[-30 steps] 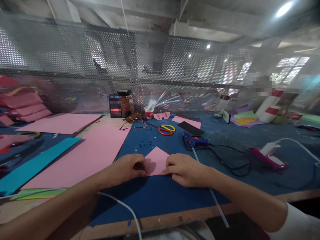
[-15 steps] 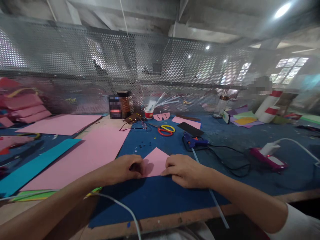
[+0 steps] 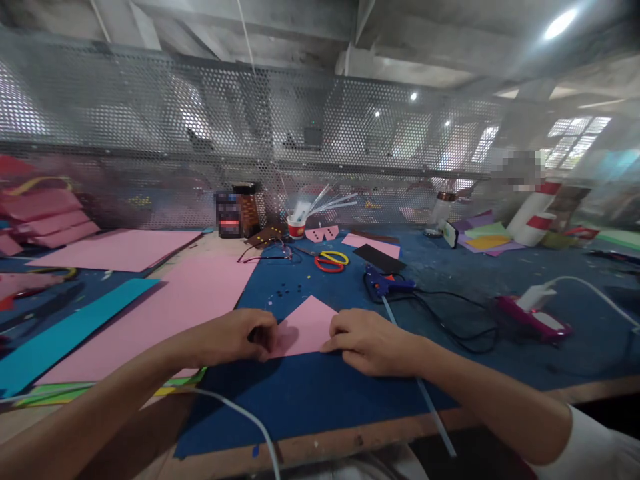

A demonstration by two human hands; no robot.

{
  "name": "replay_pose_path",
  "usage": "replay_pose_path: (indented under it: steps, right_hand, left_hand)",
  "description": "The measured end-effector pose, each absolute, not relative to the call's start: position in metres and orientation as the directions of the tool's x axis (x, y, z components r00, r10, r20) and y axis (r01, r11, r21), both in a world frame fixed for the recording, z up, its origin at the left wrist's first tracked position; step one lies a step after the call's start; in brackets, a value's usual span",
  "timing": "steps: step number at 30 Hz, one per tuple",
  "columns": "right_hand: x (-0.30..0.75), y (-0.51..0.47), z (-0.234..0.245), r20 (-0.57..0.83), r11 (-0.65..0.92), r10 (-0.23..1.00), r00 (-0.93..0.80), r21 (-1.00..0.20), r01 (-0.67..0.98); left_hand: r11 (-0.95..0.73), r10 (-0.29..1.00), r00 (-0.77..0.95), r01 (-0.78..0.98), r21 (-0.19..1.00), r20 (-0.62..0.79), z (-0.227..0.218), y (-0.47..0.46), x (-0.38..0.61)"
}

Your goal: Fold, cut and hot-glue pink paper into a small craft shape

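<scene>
A folded-looking piece of pink paper (image 3: 307,327) lies on the blue mat (image 3: 300,400), its peak pointing away from me and its straight edge toward me. My left hand (image 3: 240,337) is closed at its left corner, thumb and fingers pinched there. At the right corner, the curled fingers of my right hand (image 3: 373,340) grip the paper and press it down. Both palms and parts of the corners are hidden. Just beyond the paper are small black bits (image 3: 289,289). A blue glue gun (image 3: 387,283) with a long clear glue stick lies by my right hand.
Large pink sheets (image 3: 165,320) and a teal strip (image 3: 75,327) lie left. Red-and-yellow scissors (image 3: 330,261), glasses (image 3: 265,253) and a paper cup (image 3: 296,228) sit farther back. A magenta power strip (image 3: 535,319) lies right; a white cable (image 3: 240,410) crosses the near edge.
My left hand has slid slightly left along the paper's near edge, exposing more of the paper. My right hand holds nearly the same place.
</scene>
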State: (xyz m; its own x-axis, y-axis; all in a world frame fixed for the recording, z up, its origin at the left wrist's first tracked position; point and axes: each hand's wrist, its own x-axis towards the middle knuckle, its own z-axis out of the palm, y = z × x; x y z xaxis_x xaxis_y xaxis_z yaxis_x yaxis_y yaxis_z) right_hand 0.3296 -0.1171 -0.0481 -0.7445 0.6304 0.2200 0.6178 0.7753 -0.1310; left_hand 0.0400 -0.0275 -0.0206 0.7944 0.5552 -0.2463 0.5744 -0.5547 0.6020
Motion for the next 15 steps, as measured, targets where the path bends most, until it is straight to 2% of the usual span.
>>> replay_pose_path:
  steps: [9,15]
  right_hand:
    - [0.330,-0.116,-0.050,0.229,0.779,0.626,-0.746,-0.138,0.612]
    - [0.331,-0.116,-0.049,0.229,0.781,0.623,-0.748,-0.135,0.610]
  left_hand:
    - [-0.471,0.566,0.731,0.666,0.578,-0.382,-0.017,-0.017,0.026]
    - [-0.499,0.545,0.730,0.678,0.540,-0.412,-0.016,-0.009,0.017]
